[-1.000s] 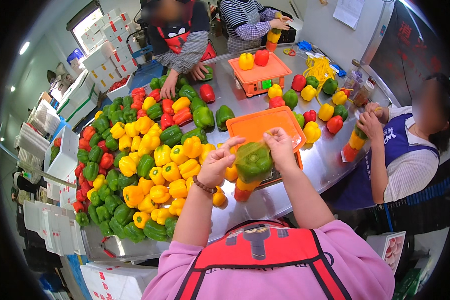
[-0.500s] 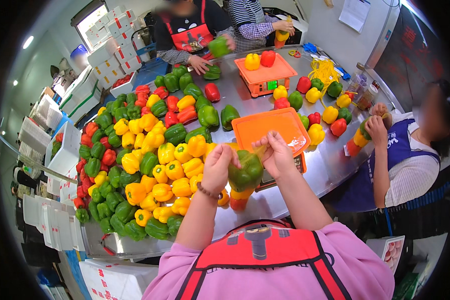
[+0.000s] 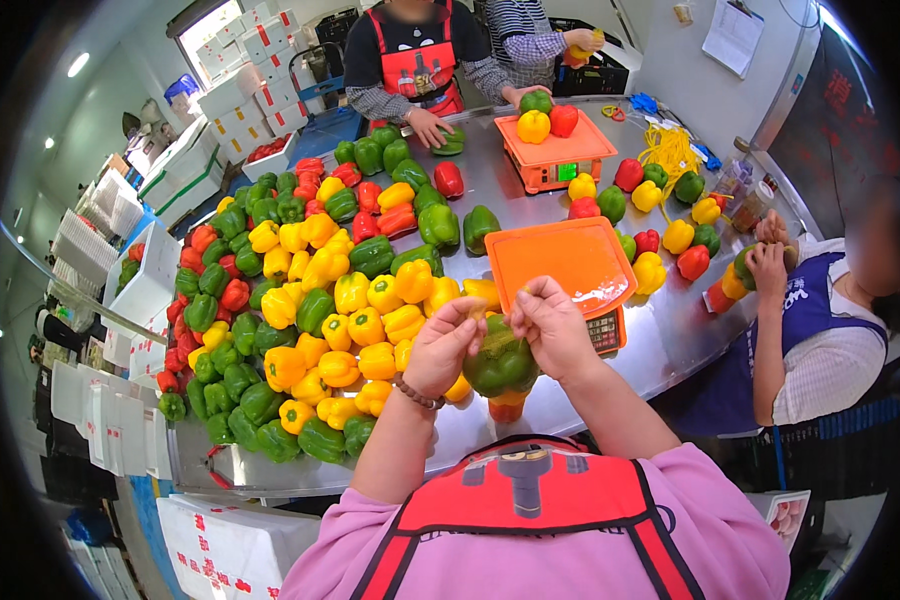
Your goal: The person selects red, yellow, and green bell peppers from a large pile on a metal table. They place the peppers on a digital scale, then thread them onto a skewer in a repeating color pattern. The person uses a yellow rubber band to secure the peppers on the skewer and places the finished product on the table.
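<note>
The left hand (image 3: 442,345) and the right hand (image 3: 553,328) held one green pepper (image 3: 501,362) between them, close to the chest and above the near edge of the steel worktop (image 3: 660,345). The fingers (image 3: 468,312) of the left hand were curled against the pepper's left shoulder, and those of the right hand were pinched together at its top, near the stem. Whether anything thin lay between those pinched fingertips could not be told. A beaded bracelet (image 3: 417,394) sat on the left wrist.

Just behind the hands stood an orange scale (image 3: 570,265) with a bare tray. A second orange scale (image 3: 555,150) farther back carried a green, a yellow and a red pepper. To the left, a large heap of peppers (image 3: 300,310), green, yellow and red mixed, covered much of the worktop. A smaller scatter of peppers (image 3: 660,215) lay to the right of the scales.

A person in a blue apron (image 3: 820,310) on the right held a pepper, and two other people stood at the far side
</note>
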Demonstrator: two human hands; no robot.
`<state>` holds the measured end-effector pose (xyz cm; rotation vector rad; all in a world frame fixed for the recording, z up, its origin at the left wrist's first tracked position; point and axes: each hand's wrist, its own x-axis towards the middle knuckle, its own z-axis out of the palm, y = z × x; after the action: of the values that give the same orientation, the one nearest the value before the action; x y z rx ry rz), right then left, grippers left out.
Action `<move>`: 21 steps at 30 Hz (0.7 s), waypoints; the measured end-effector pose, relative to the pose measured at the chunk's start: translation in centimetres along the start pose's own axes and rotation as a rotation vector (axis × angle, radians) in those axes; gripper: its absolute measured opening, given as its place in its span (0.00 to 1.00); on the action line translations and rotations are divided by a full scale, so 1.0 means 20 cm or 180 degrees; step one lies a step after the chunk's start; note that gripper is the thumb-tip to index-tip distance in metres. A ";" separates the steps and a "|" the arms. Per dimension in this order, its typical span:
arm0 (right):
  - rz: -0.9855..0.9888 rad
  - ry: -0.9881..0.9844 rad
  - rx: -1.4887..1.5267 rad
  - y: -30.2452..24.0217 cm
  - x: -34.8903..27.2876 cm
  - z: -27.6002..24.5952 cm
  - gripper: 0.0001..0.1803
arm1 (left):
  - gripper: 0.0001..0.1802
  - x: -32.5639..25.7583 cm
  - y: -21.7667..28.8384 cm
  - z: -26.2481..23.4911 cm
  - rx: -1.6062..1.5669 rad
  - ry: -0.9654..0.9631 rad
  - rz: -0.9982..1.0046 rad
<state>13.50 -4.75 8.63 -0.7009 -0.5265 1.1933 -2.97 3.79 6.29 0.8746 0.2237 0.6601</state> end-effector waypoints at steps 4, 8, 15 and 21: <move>0.0006 -0.0146 -0.0268 0.00 -0.04 0.04 0.06 | 0.26 -0.04 0.02 0.05 0.0520 -0.0186 -0.0130; -0.0366 -0.0333 -0.0928 -0.03 -0.08 0.12 0.05 | 0.33 -0.08 0.07 0.17 0.0651 -0.0448 -0.0176; -0.2200 -0.0926 -0.3915 -0.11 -0.15 0.24 0.05 | 0.18 -0.11 0.00 0.13 0.2038 -0.0359 0.0383; -0.1231 -0.1061 -0.2904 -0.12 -0.06 0.16 0.08 | 0.07 -0.13 0.01 0.18 0.2111 0.0282 0.0047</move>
<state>12.53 -5.64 12.64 -1.1006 -1.4624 0.6614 -3.66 0.02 8.52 1.4827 0.5344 0.6461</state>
